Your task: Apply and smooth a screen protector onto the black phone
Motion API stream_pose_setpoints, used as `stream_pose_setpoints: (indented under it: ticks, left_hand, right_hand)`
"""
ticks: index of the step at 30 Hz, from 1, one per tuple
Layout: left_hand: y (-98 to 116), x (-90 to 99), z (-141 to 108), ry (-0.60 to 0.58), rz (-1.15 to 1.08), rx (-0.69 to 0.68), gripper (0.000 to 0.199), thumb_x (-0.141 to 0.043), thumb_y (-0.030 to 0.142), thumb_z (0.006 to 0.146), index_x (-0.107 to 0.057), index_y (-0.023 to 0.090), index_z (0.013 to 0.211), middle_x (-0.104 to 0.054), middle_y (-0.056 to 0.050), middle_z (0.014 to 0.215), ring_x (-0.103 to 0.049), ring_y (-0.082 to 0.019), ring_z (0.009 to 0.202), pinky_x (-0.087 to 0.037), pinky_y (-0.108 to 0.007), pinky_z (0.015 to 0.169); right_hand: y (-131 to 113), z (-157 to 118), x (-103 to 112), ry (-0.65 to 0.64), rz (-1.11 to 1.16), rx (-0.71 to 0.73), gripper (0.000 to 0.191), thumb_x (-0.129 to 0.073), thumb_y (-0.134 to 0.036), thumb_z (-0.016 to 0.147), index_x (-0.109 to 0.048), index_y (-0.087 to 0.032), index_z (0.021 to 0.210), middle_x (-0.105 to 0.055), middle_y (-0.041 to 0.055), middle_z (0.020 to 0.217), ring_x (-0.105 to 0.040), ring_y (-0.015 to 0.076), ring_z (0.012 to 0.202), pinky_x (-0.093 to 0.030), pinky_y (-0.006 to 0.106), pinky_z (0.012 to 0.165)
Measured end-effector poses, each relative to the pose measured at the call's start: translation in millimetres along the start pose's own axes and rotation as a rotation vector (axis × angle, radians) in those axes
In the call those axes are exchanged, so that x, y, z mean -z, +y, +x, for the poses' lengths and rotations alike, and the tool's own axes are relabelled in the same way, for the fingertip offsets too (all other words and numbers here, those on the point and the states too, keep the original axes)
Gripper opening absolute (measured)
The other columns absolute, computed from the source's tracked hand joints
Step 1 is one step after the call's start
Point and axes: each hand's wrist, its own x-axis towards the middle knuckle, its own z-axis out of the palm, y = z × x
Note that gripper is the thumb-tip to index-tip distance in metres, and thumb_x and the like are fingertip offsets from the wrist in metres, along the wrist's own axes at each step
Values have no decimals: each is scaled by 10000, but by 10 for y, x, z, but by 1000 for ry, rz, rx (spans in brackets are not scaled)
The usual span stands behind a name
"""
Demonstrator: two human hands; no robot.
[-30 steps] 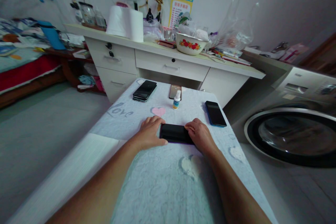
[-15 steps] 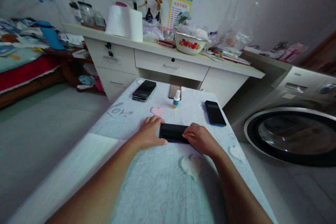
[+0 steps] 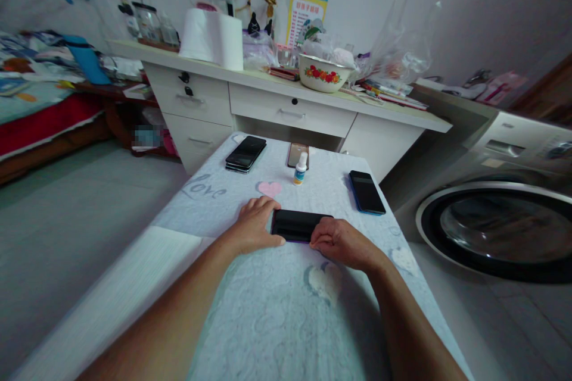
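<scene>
A dark phone [image 3: 292,225] lies flat and crosswise on the light patterned cloth [image 3: 286,321]. My left hand [image 3: 257,225] grips its left end, with the thumb at the near corner and the fingers at the far corner. My right hand [image 3: 337,241] is closed over the right end, fingertips pinched together at the near edge; what they pinch, if anything, is too small to make out. Beyond the phone stands a small white spray bottle [image 3: 300,170] with a blue and yellow label.
Stacked phones [image 3: 246,153] lie at the far left of the cloth, a brownish phone [image 3: 297,155] behind the bottle, and a blue-edged phone [image 3: 366,192] at the right. A white desk [image 3: 286,108] stands behind; a washing machine [image 3: 500,149] is on the right.
My right hand has moved slightly towards me, from the screen to the phone's near edge, uncovering the far right corner. My left hand and the phone have stayed in place.
</scene>
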Motion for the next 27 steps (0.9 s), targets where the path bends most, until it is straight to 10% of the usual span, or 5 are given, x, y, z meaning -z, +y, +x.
stream_pose_setpoints:
  ticks: [27]
  left_hand:
    - [-47, -35, -2, 14, 4, -26, 595, -706, 429, 573, -502, 247, 1101, -504, -50, 1179, -445, -288, 1112, -376, -406, 951]
  right_hand:
    - [81, 141, -156, 293, -185, -120, 161, -539, -153, 869, -695, -190, 878, -565, 24, 834, -548, 126, 768, -389, 232, 706]
